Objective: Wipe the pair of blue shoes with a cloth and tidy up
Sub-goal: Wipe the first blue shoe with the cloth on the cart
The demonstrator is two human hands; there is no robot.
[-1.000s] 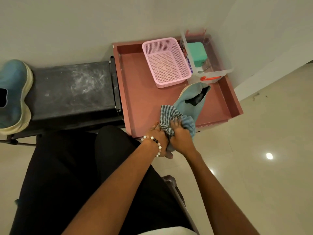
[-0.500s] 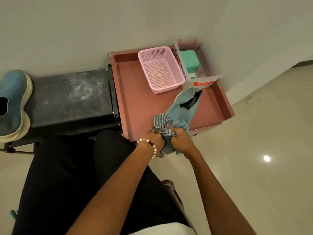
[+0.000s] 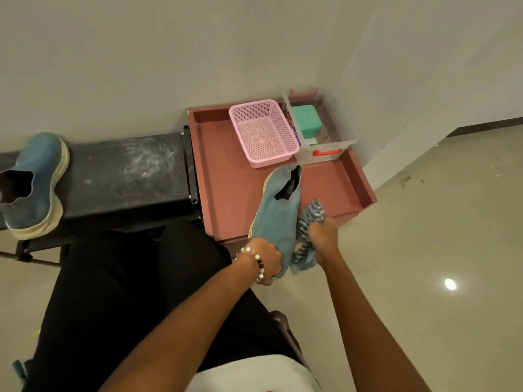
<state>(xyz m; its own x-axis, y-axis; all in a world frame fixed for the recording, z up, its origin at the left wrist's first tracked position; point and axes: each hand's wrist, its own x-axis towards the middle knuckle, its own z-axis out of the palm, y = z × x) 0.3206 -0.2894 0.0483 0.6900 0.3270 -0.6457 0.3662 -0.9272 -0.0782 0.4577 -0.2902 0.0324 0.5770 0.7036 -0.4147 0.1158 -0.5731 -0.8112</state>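
Note:
One blue slip-on shoe (image 3: 276,219) is held over the front edge of the reddish tray table (image 3: 226,176), toe toward me, its dark opening facing up. My left hand (image 3: 266,260) grips its toe end. My right hand (image 3: 322,236) grips a bunched striped blue cloth (image 3: 310,219) against the shoe's right side, with a cloth end hanging below. The second blue shoe (image 3: 34,185) lies on the black bench (image 3: 121,171) at far left, untouched.
A pink mesh basket (image 3: 264,132) and a clear plastic box (image 3: 325,154) holding a teal block (image 3: 307,121) stand at the back of the tray table. Walls close in behind and to the right. Tiled floor lies to the right; my dark-trousered legs are below.
My right hand has carried the cloth from the shoe's toe, beside my left hand, over to the shoe's right side. The shoe's upper is now uncovered. The head view shifted slightly.

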